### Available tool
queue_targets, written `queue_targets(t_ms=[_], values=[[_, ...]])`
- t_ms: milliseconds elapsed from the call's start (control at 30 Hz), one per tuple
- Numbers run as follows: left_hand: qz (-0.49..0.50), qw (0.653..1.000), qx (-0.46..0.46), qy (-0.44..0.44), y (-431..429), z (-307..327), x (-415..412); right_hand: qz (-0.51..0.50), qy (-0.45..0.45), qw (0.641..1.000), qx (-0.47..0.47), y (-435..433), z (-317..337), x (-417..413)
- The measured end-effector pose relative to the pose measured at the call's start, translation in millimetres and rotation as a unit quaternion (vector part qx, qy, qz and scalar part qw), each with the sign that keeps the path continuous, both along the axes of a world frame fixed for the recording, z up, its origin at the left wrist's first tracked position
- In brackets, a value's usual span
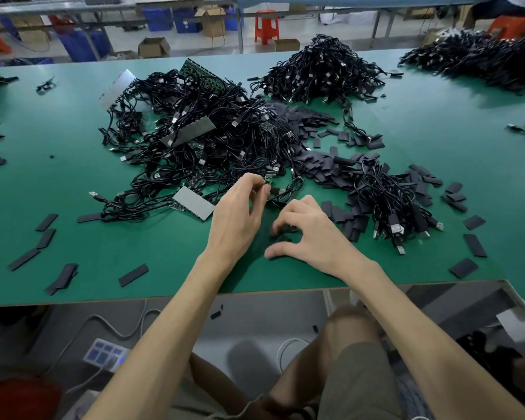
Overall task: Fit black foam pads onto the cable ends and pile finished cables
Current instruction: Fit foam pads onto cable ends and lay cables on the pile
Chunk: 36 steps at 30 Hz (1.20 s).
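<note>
- The cable heap [209,131], a big black tangle, lies in the middle of the green table [73,177].
- The left hand [240,207] reaches to the near edge of the heap. Its grip is closed, with thumb and curled fingertips pinching a cable end [275,189] that trails out of the tangle.
- The right hand [309,234] rests on the table just in front of the heap, close beside the left hand. Its grip is curled down over a foam pad [283,238], fingertips on it and thumb spread apart towards the table edge. I cannot tell whether the pad is off the table.
- Loose foam pads [331,174] are strewn to the right of the heap.
- A bundle of cables [385,201] lies among them.
- A second pile [322,71] of cables sits behind the heap, to its right.
- Grey toothed strips [191,131] lie on and against the heap.
</note>
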<state>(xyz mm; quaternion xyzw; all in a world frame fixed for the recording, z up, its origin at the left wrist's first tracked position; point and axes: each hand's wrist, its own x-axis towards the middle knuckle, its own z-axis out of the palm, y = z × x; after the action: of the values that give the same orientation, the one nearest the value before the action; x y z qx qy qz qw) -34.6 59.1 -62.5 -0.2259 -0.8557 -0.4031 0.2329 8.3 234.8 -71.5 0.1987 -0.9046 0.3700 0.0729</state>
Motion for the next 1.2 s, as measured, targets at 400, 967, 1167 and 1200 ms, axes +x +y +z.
queue_targets(t_ms=[400, 967, 1167, 1200], values=[[-0.011, 0.999, -0.019, 0.03, 0.8, -1.7, -2.2, -0.047, 0.006, 0.998, -0.033, -1.4, 0.7, 1.3], [-0.001, 0.988, -0.144, 0.062, 2.2, -4.8, -0.8, -0.152, 0.03, 0.973, -0.174, 2.1, 1.0, -7.7], [0.026, 0.984, -0.165, 0.063, 4.3, -0.7, 3.0, -0.135, 0.026, 0.973, -0.186, 2.5, 1.3, -5.9], [0.028, 0.984, -0.165, 0.063, 4.5, 0.1, 3.9, -0.13, 0.028, 0.974, -0.185, 2.4, 1.7, -5.2]])
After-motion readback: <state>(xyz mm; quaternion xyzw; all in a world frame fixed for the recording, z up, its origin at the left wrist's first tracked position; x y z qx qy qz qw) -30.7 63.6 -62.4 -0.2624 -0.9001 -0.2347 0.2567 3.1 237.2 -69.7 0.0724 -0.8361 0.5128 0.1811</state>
